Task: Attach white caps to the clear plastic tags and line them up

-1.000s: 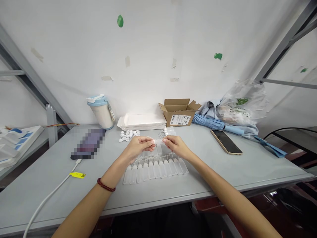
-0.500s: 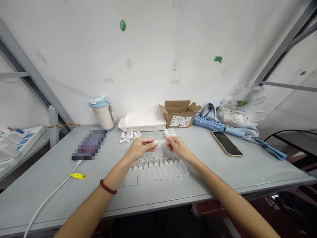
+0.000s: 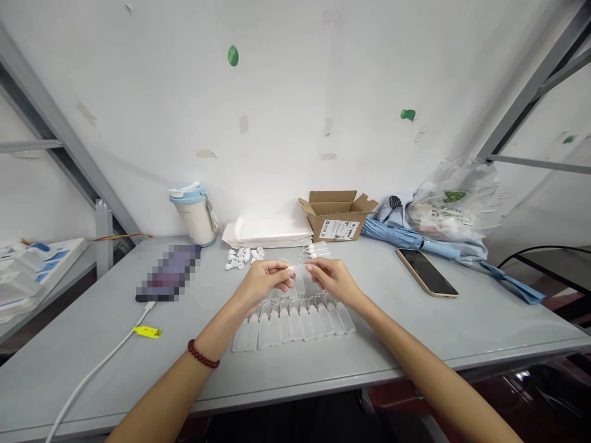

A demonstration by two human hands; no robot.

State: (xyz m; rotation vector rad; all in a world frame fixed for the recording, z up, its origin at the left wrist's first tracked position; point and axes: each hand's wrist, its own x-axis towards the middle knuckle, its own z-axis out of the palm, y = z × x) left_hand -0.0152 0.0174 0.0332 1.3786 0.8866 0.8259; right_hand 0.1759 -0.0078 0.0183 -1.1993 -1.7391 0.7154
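Between my hands is a small translucent plastic bottle (image 3: 300,269) with a white cap end, held sideways above the table. My left hand (image 3: 264,282) pinches the white end. At the clear end, the thumb and fingers of my right hand (image 3: 336,280) are closed together. Below lies a row of similar translucent bottles (image 3: 294,325) with thin loops at their tops. Behind that row, a few more bottles (image 3: 300,285) are partly hidden by my left hand. A small group of bottles (image 3: 319,249) lies farther back, and loose white caps (image 3: 245,257) are piled to the left.
A stack of white trays (image 3: 272,232) and an open cardboard box (image 3: 339,224) stand along the wall. To the left are a tumbler (image 3: 196,220) and a phone on a cable (image 3: 170,274). Another phone (image 3: 427,274), a blue umbrella (image 3: 392,234) and a plastic bag (image 3: 450,206) lie right.
The view has tilted up slightly. Both hands stay at the bottle; my right hand's fingers have shifted along its clear end. The rows and the caps lie as before.
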